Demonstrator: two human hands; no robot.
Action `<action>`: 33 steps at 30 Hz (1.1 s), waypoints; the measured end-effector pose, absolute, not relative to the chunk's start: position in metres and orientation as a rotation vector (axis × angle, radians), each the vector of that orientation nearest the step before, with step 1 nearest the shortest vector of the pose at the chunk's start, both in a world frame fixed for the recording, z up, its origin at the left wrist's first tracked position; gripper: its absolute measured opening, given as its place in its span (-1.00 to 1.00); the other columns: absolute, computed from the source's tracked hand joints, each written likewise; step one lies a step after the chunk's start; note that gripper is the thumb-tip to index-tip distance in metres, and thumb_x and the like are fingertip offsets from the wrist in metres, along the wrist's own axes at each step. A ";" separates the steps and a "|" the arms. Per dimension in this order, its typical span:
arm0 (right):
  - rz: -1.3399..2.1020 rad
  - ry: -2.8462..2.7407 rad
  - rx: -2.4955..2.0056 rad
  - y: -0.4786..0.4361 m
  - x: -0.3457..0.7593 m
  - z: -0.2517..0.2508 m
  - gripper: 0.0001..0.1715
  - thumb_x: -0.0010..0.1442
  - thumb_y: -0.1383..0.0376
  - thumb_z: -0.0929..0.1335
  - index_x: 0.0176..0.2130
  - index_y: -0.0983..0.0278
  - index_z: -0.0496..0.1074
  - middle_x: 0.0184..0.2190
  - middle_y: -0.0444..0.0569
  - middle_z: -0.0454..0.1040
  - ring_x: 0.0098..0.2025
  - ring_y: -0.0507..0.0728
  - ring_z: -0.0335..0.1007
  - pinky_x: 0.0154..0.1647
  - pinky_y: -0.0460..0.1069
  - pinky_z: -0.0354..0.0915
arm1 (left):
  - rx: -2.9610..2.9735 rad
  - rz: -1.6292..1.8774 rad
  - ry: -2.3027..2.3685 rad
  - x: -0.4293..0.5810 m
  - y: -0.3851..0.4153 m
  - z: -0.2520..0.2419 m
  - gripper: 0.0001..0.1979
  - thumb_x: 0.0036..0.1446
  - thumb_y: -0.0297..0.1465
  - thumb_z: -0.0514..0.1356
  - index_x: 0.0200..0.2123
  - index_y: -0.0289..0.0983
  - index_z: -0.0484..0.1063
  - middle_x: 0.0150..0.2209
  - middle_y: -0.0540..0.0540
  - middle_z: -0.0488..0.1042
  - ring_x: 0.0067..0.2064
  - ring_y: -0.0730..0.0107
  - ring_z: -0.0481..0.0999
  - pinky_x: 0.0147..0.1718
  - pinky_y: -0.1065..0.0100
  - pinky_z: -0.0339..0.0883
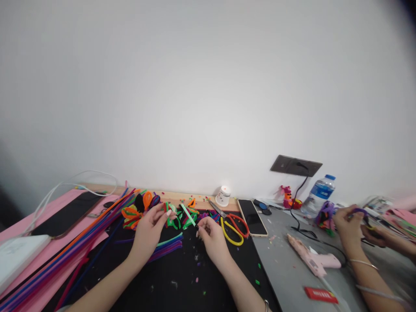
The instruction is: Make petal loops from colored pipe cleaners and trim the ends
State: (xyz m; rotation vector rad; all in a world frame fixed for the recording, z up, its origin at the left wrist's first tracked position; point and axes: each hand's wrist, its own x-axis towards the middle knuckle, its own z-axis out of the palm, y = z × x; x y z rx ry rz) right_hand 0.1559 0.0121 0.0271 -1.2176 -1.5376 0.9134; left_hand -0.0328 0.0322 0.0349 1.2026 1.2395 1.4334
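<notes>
Left of you, a bundle of long, multicoloured fuzzy stems (97,227) crosses a flat pink sheet (73,234). Your left hand (149,230) has its fingertips nearly together at a small green-and-red fuzzy piece (167,207), gripped or not you cannot tell; your right hand (213,240), left of yellow-and-red-handled metal scissors (241,236), pinches a mint-green fuzzy strip (187,214).

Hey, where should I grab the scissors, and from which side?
Probably best by the yellow loop and red loop, coming from your side: the scissors lie with the blades pointing away from you and both loops nearer, just right of your right hand.
</notes>
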 end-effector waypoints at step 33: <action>1.426 -1.137 -1.051 0.015 0.156 0.030 -0.89 -0.07 0.37 0.28 -0.41 0.30 0.30 -0.65 -0.22 0.32 -0.74 -0.13 -0.09 -0.75 -0.18 -0.22 | 1.249 1.315 1.080 -0.025 0.029 0.031 -0.55 -0.04 -0.20 0.18 -0.12 -0.34 0.25 -0.29 -0.13 0.58 -0.25 0.19 0.57 -0.17 0.23 0.41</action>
